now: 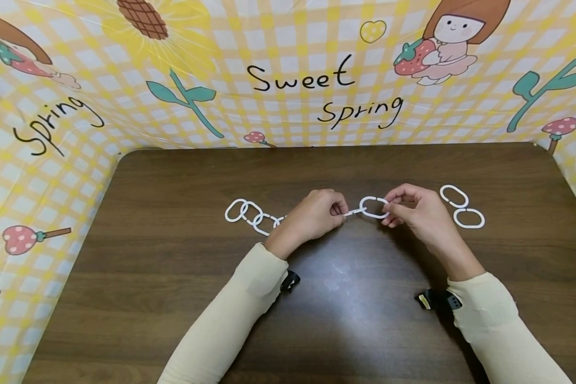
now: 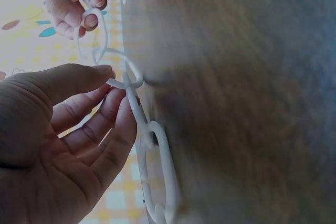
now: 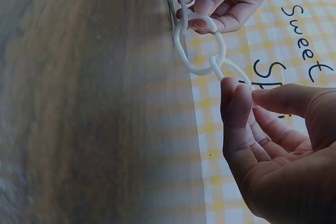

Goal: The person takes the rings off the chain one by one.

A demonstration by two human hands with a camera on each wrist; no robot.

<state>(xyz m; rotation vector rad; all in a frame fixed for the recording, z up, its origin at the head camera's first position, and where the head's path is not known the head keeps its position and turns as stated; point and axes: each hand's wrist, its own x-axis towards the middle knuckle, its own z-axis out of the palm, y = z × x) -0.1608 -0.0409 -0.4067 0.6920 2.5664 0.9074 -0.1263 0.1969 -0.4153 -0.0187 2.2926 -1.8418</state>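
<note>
A chain of white oval plastic links (image 1: pixel 235 210) runs from the left side of the table up into both hands. My left hand (image 1: pixel 314 216) pinches one link (image 2: pixel 137 72) of it between thumb and fingers. At the chain's right end, an end link (image 1: pixel 374 199) is pinched by my right hand (image 1: pixel 415 213); in the right wrist view this link (image 3: pixel 239 72) hooks through its neighbour (image 3: pixel 184 59). In the head view, part of the chain is hidden behind the left hand.
Two loose white links (image 1: pixel 454 196) lie beside each other to the right of my right hand. The brown wooden table (image 1: pixel 173 320) ends at a checked yellow cloth (image 1: pixel 288 42) at the back and sides. Each wrist carries a small black camera (image 1: pixel 290 281).
</note>
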